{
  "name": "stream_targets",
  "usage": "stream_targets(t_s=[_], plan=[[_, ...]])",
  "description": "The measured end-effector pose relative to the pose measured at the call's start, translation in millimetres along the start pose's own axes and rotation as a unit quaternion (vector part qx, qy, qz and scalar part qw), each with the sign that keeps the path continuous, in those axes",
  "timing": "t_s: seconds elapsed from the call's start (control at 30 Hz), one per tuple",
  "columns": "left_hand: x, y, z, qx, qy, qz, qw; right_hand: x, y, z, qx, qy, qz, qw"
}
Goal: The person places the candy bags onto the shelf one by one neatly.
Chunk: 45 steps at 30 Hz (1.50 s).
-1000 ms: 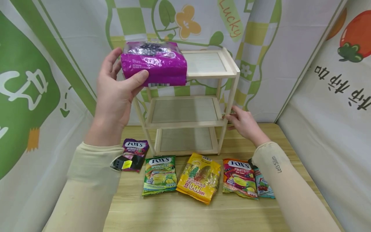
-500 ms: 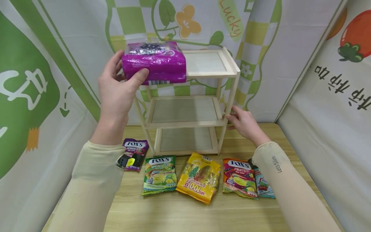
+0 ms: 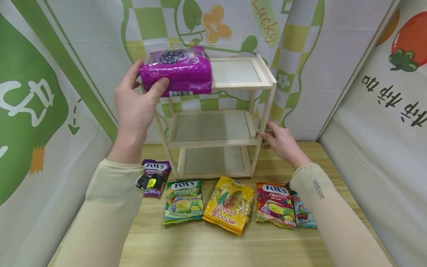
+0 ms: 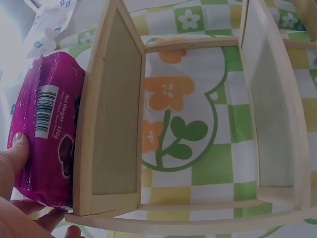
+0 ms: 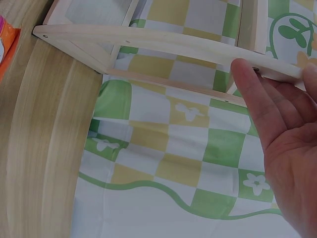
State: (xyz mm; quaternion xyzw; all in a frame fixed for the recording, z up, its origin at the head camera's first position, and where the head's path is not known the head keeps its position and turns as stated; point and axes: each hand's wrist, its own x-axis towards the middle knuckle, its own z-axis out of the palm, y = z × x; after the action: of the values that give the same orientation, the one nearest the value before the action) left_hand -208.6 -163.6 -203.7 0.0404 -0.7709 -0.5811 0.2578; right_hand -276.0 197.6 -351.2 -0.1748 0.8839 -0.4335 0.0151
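My left hand (image 3: 135,105) pinches a purple candy bag (image 3: 180,72), thumb on its front, at the left end of the top shelf (image 3: 238,72). In the left wrist view the purple bag (image 4: 49,129) lies against the face of the shelf's top board (image 4: 116,109), its barcode showing. At the rack's right side, my right hand (image 3: 283,142) touches the upright beside the middle shelf (image 3: 213,128). The right wrist view shows the right hand (image 5: 285,119) with its extended fingers against the wooden frame (image 5: 198,47); whether they curl round it is partly hidden.
On the wooden table (image 3: 180,246), before the rack, lie a green bag (image 3: 183,204), a yellow bag (image 3: 230,205), an orange-red bag (image 3: 276,205) and a teal bag (image 3: 303,215) partly behind the right sleeve. A dark purple bag (image 3: 160,172) lies left, near the left wrist.
The purple bag has come down slightly and shifted a little left and back, its top face showing more. My left forearm has moved a bit right. My right hand has stayed in place.
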Motion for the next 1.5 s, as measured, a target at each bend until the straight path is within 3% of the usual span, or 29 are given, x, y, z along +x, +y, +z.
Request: stream_targets(t_s=[0.5, 1.03, 1.5], plan=[[10.4, -8.0, 11.8, 0.083, 0.037, 0.078, 0.9928, 1.0, 1.2, 0.3, 0.003, 0.003, 0.001, 1.0], [19.6, -13.9, 18.6, 0.082, 0.037, 0.092, 0.9917, 0.8, 1.5, -0.1, -0.004, 0.001, 0.0, 1.0], [23.3, -15.8, 19.4, 0.093, 0.026, 0.08, 0.9921, 0.1, 1.5, -0.3, -0.008, 0.001, 0.001, 1.0]])
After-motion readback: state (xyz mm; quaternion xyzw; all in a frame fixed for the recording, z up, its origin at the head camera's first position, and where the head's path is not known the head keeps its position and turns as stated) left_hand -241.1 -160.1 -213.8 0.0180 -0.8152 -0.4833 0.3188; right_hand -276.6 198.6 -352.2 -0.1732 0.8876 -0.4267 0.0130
